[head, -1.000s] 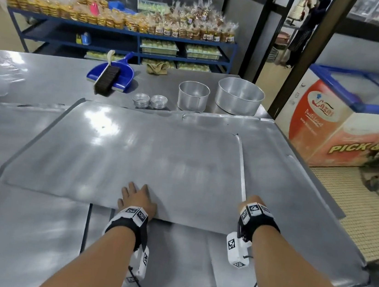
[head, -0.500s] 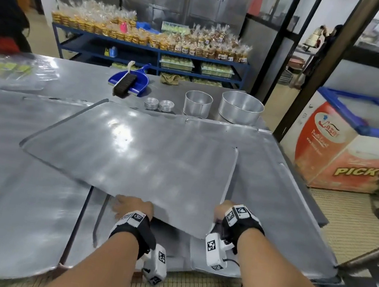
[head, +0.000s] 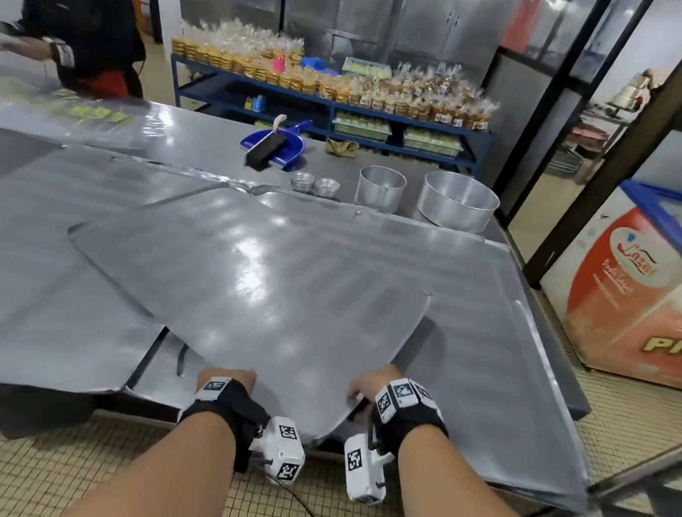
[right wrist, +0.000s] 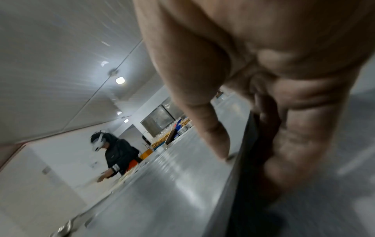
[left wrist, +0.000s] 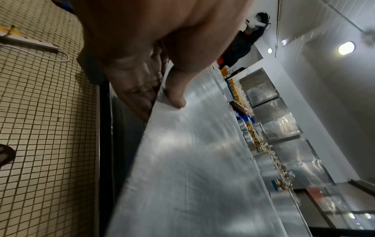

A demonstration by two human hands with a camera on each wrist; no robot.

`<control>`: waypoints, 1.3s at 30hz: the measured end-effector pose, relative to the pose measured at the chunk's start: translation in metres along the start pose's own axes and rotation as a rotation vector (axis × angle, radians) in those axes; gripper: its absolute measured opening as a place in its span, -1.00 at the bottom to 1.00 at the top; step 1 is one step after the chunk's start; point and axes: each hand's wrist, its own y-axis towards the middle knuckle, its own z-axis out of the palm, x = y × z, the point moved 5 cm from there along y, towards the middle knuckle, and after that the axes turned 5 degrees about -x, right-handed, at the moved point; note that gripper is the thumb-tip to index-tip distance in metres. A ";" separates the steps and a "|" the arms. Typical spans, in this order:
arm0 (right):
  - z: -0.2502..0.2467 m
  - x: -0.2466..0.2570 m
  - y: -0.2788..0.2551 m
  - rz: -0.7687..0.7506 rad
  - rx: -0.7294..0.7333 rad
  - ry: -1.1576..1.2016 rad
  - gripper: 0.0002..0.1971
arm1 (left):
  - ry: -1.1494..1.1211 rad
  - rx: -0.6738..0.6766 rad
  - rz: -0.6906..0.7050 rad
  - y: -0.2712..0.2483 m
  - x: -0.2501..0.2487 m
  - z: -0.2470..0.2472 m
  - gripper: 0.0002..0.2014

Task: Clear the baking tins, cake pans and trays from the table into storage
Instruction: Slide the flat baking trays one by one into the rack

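A large flat metal baking tray (head: 261,291) is raised at its near edge over other trays on the steel table (head: 198,140). My left hand (head: 234,376) grips the tray's near edge, thumb on top (left wrist: 176,99) and fingers (left wrist: 134,89) underneath. My right hand (head: 370,386) grips the near right corner the same way, thumb above (right wrist: 215,141) and fingers (right wrist: 288,144) below. Two round cake pans, a small one (head: 380,187) and a larger one (head: 457,200), stand at the table's far end beside two stacks of small tins (head: 313,184).
More flat trays (head: 490,364) lie beneath and to the left (head: 17,267). A blue dustpan with a brush (head: 273,147) sits at the back. A person in black (head: 80,15) works at the far left. A chest freezer (head: 650,299) stands on the right. Blue shelves (head: 329,105) hold packaged goods.
The tray has been pulled toward me and swung, its near edge lifted past the table's front. My left hand went from lying flat on top to gripping the edge. I have stepped back.
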 end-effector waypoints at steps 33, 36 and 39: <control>0.091 0.120 0.011 0.009 -0.102 -0.146 0.28 | -0.047 0.073 -0.347 -0.124 0.303 0.017 -0.23; 0.103 0.129 -0.023 0.060 -0.065 -0.050 0.24 | -0.084 0.085 -0.353 -0.121 0.329 0.015 -0.28; 0.119 0.139 -0.042 0.120 -0.046 0.026 0.13 | -0.130 0.084 -0.346 -0.121 0.352 0.006 -0.21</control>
